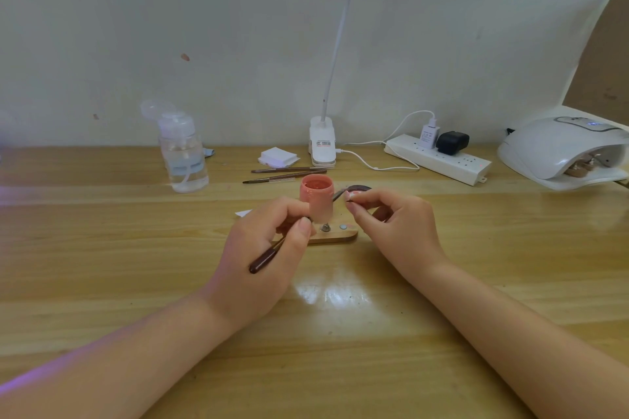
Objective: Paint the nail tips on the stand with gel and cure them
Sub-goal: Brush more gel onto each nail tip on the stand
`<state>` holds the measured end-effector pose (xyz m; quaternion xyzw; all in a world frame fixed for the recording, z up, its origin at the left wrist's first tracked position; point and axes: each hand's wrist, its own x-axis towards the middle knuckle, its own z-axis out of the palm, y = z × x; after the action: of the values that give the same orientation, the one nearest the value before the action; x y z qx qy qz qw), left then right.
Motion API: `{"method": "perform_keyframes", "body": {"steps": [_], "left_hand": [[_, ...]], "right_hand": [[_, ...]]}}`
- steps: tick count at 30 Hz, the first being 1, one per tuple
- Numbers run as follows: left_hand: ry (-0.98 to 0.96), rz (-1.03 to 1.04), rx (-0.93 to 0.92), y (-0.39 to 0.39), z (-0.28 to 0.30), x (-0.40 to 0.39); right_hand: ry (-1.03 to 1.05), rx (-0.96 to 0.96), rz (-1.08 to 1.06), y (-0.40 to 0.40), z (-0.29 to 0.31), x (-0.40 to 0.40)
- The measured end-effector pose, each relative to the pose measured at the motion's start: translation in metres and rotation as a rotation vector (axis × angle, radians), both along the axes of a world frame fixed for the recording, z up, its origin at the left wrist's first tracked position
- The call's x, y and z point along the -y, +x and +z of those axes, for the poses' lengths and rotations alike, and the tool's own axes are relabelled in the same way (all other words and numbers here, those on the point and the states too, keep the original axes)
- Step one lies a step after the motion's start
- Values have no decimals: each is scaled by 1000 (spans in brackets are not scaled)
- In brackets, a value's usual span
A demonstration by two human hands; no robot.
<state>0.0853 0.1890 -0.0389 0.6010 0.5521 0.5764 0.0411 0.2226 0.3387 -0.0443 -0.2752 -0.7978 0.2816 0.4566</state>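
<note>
left hand [269,241] curled round an open pink gel jar [316,196] and a dark-handled brush [269,257], lifted just above the wooden stand [335,236]. right hand [388,214] just right of the jar, thumb and forefinger pinching a small nail tip [352,196], other fingers loosely bent. stand flat on the table [136,265], under and between both hands, with 2 metal pegs showing. 2 spare brushes [286,173] behind the stand, a pile of white pads [277,156] and a clip lamp [322,143] further behind. clear pump bottle [182,153] behind-left of the stand. power strip [439,158] behind-right, white curing lamp [561,150] far right of it, with more nail holders inside.
</note>
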Motion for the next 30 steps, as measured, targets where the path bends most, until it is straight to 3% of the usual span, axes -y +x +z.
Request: {"method": "perform_keyframes", "body": {"steps": [30], "left_hand": [[-15,35,24,0,1,0]], "right_hand": [[-87,-12,47,-1,1,0]]}}
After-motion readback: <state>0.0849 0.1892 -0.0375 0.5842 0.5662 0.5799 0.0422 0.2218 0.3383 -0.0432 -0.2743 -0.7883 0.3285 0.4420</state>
